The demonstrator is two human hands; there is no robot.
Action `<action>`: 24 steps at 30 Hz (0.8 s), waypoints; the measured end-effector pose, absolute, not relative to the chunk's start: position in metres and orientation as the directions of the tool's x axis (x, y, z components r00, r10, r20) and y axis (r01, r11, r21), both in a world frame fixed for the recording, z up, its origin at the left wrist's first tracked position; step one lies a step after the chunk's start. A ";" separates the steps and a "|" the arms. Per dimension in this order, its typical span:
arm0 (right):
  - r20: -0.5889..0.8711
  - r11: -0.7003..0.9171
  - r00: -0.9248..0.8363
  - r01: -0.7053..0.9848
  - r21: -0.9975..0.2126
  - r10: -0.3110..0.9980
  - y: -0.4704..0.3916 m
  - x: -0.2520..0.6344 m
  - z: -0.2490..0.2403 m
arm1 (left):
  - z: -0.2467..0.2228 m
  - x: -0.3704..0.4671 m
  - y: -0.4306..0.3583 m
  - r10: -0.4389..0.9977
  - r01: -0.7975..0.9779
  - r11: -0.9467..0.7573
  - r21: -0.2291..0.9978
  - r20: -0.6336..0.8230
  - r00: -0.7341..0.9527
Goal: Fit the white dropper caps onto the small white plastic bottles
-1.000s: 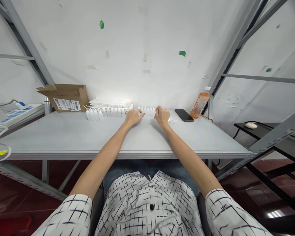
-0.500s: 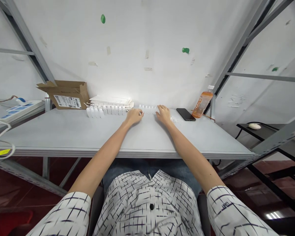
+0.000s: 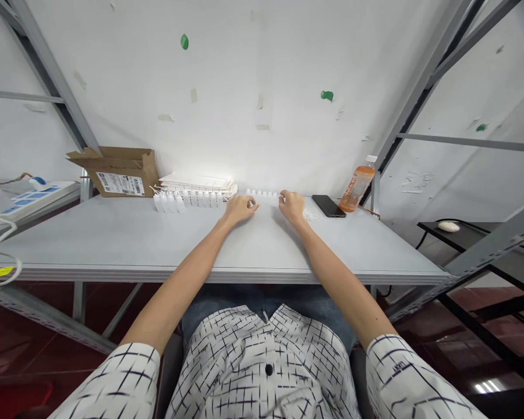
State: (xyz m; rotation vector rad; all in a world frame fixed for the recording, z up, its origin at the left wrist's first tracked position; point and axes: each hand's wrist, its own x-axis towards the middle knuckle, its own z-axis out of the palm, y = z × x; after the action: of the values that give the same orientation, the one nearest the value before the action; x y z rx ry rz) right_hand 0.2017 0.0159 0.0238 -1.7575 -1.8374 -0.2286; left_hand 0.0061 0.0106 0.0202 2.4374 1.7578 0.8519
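My left hand [image 3: 240,209] is above the table with its thumb and forefinger curled together. Anything small inside the pinch is too small to make out. Facing it, my right hand [image 3: 292,206] has its fingers bent in and closed, and their tips are partly hidden. Behind and between the hands runs a row of small white pieces [image 3: 261,193]. A longer line of small white bottles [image 3: 191,199] stands to the left of my left hand. Tiny white bits [image 3: 309,215] lie scattered just right of my right hand.
A cardboard box [image 3: 126,171] and a stack of white papers [image 3: 196,181] sit at the back left of the grey table [image 3: 126,244]. At the back right are a black phone [image 3: 329,206] and a bottle of orange drink [image 3: 357,186]. Metal posts frame both sides.
My right hand has drawn its fingers in from the row of white pieces. My left hand has shifted slightly right. The view has tilted a little.
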 end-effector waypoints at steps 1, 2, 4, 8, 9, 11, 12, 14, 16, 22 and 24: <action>0.513 0.126 0.063 0.937 -0.326 0.856 0.013 0.198 0.026 | 0.021 0.007 0.010 0.872 0.854 -0.396 0.336 0.429 0.236; 0.513 0.156 0.076 0.906 -0.394 0.855 0.009 0.194 0.027 | 0.021 0.008 0.009 0.860 0.834 -0.427 0.350 0.441 0.255; 0.490 0.236 0.059 0.822 -0.519 0.870 0.004 0.186 0.029 | 0.021 0.011 0.007 0.846 0.803 -0.472 0.363 0.443 0.296; 0.449 0.327 0.009 0.673 -0.664 0.893 0.002 0.175 0.027 | 0.019 0.014 0.007 0.859 0.794 -0.481 0.373 0.384 0.340; 0.443 0.332 0.006 0.655 -0.679 0.896 0.002 0.175 0.026 | 0.019 0.014 0.007 0.862 0.793 -0.478 0.378 0.374 0.341; 0.439 0.336 -0.001 0.645 -0.686 0.898 0.003 0.176 0.025 | 0.018 0.014 0.008 0.867 0.795 -0.470 0.384 0.367 0.336; 0.442 0.336 -0.003 0.655 -0.677 0.897 0.004 0.176 0.024 | 0.018 0.014 0.008 0.870 0.799 -0.464 0.381 0.366 0.331; 0.461 0.318 0.007 0.714 -0.624 0.888 0.004 0.179 0.026 | 0.019 0.014 0.009 0.877 0.814 -0.445 0.373 0.363 0.313; 0.495 0.275 0.033 0.799 -0.535 0.868 0.004 0.184 0.029 | 0.019 0.014 0.008 0.886 0.827 -0.425 0.370 0.359 0.295; 0.575 0.077 0.140 0.938 -0.337 0.806 0.009 0.211 0.035 | 0.021 0.014 0.005 0.888 0.832 -0.412 0.371 0.370 0.275; 0.575 0.008 0.197 0.943 -0.334 0.794 0.013 0.223 0.035 | 0.022 0.013 0.005 0.891 0.832 -0.409 0.376 0.363 0.274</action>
State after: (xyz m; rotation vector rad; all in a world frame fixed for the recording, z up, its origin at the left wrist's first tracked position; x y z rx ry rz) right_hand 0.2232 0.0131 0.0348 -1.8121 -1.6258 -0.2861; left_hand 0.0131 0.0047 0.0216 2.4166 1.6414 0.8068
